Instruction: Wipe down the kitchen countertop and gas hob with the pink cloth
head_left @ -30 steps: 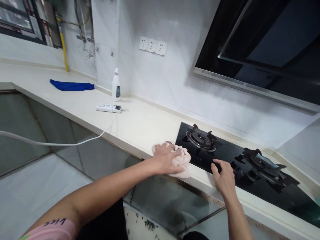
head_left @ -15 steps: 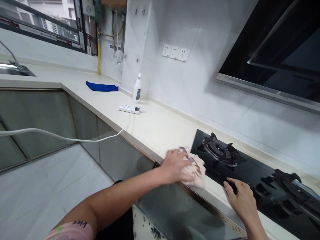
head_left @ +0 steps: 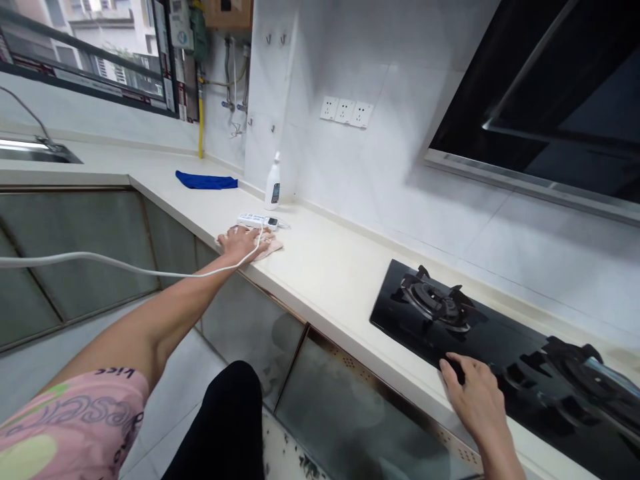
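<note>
My left hand (head_left: 240,244) reaches far along the white countertop (head_left: 325,267) and presses a crumpled pale pink cloth (head_left: 270,247) against it. The cloth lies right in front of a white power strip (head_left: 255,221), whose white cord (head_left: 125,268) passes over my left hand and forearm. My right hand (head_left: 475,393) rests at the front edge of the black gas hob (head_left: 400,320), thumb and fingers apart, beside a dark spot between them that may be a knob. It holds nothing I can see.
A white bottle (head_left: 273,183) stands behind the power strip, near the wall. Farther left lies a blue cloth (head_left: 206,181), with a sink (head_left: 35,152) beyond. Wall sockets (head_left: 345,112) and a dark range hood (head_left: 550,100) are above. My knee (head_left: 225,413) is close to the cabinets.
My left hand has slid the pink cloth leftward along the counter, from beside the hob to the power strip. My right hand stays at the hob's front edge.
</note>
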`<action>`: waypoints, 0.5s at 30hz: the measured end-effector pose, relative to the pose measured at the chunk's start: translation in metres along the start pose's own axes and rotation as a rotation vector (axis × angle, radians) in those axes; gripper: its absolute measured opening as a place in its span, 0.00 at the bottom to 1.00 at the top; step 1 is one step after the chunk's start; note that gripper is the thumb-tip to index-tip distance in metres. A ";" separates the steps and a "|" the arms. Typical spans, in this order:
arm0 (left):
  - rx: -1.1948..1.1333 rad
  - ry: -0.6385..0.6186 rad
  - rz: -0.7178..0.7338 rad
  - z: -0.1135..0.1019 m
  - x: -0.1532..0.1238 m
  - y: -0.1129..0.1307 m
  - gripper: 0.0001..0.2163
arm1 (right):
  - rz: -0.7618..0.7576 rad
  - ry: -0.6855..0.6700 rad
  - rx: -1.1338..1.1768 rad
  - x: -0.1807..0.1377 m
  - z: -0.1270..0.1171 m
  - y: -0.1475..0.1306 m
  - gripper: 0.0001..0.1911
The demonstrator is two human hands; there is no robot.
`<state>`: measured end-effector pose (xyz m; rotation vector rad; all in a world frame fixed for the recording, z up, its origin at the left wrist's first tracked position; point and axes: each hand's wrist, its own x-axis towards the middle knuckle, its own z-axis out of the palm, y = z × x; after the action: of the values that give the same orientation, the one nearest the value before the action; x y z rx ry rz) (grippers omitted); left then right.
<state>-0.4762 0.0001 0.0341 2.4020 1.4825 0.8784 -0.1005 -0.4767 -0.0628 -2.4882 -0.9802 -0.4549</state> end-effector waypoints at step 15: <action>-0.239 0.267 0.118 0.096 -0.168 0.095 0.21 | -0.014 0.039 -0.071 -0.003 -0.003 -0.017 0.35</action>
<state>-0.4046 -0.1766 -0.0660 2.2830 1.2398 1.3652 -0.1144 -0.4688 -0.0568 -2.5266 -0.9827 -0.5502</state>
